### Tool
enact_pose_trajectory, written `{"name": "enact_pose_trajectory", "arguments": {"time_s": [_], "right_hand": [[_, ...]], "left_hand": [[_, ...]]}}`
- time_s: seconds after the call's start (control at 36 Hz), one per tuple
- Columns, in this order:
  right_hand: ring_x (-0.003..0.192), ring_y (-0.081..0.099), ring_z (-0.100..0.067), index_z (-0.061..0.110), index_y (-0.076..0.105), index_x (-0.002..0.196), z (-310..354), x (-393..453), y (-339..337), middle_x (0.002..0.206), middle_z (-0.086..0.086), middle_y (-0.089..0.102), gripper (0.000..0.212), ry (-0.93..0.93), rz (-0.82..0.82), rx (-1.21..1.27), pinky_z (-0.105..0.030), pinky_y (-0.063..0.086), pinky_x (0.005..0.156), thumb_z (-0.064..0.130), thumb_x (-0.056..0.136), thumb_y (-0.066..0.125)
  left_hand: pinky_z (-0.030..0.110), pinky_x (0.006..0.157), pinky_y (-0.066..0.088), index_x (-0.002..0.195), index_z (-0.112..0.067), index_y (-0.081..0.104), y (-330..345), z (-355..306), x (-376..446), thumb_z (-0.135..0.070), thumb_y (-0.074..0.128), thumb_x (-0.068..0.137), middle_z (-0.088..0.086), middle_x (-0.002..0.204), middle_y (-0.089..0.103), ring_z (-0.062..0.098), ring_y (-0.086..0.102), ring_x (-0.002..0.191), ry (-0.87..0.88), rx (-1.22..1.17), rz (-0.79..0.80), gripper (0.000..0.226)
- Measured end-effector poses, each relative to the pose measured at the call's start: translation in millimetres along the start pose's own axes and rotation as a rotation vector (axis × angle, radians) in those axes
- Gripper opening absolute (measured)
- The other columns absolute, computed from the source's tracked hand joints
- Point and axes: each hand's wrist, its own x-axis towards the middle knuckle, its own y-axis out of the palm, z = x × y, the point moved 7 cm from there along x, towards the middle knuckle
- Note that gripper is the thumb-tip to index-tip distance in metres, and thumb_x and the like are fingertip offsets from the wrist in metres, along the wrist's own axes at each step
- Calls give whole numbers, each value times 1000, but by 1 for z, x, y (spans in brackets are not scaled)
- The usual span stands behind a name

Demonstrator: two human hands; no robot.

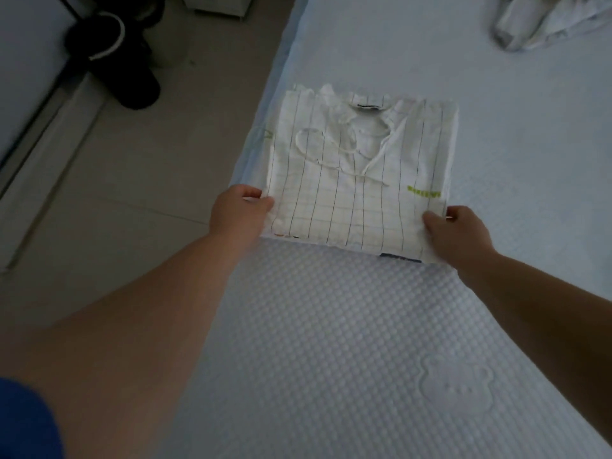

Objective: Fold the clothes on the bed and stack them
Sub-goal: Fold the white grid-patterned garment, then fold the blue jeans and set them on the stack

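White striped shirt [361, 167] folded on bed [331, 326]; left hand [240, 210] and right hand [458, 231] pinch its near corners.

Dim, cool, flat light fills the scene; the floor [116, 193] at left lies darkest. The white shirt [361, 173] is the brightest patch. Everything looks soft and slightly blurred, and the wide lens bends the bed [331, 326] edges.

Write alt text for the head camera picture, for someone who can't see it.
Two bare hands, left and right, grip the near corners of a folded white striped shirt lying at the bed's left edge. An unfolded pale garment lies at the far right, and dark slippers sit on the floor.
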Motion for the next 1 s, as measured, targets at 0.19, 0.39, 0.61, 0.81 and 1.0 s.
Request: {"name": "enact_pose_trajectory", "arguments": {"time_s": [0.19, 0.39, 0.61, 0.81, 1.0], "right_hand": [[77, 54, -14, 12, 54, 120, -24, -32, -8, 102, -3, 59, 42, 75, 15, 48, -28, 38, 64, 43, 93, 47], [88, 61, -18, 16, 53, 122, -96, -109, -59, 104, 2, 61, 38, 185, 84, 48, -26, 41, 62, 40, 92, 52], [85, 62, -17, 16, 60, 113, -205, -144, -174, 94, 1, 64, 27, 333, 54, 137, -32, 52, 73, 28, 89, 61], [72, 54, -1, 23, 56, 116, -287, -109, -294, 92, 14, 57, 28, 276, -42, 27, -11, 36, 46, 32, 90, 59], [134, 25, -20, 20, 36, 138, -313, -17, -383, 144, -2, 31, 60, 13, -199, -342, -35, 22, 110, 36, 87, 61]], "left_hand": [[22, 69, 37, 105, -15, 60, -7, 7, -34, -24, 65, 81, -4, 87, 58, 14, 53, 75, -62, 5, -123, 27], [34, 84, 47, 119, -13, 52, 19, 13, -147, -21, 65, 81, 0, 87, 58, 24, 60, 92, -275, -81, 14, 41], [28, 73, 45, 83, -25, 61, 165, -66, -295, -22, 65, 80, -4, 72, 62, 22, 63, 80, -20, 167, 575, 5], [24, 69, 37, 93, -23, 60, 288, -131, -374, -25, 61, 83, -8, 78, 57, 20, 60, 85, 171, 311, 683, 10], [30, 110, 22, 143, -20, 35, 402, -156, -402, -32, 50, 92, 6, 152, 31, 20, 27, 139, 451, 556, 681, 55]]}}
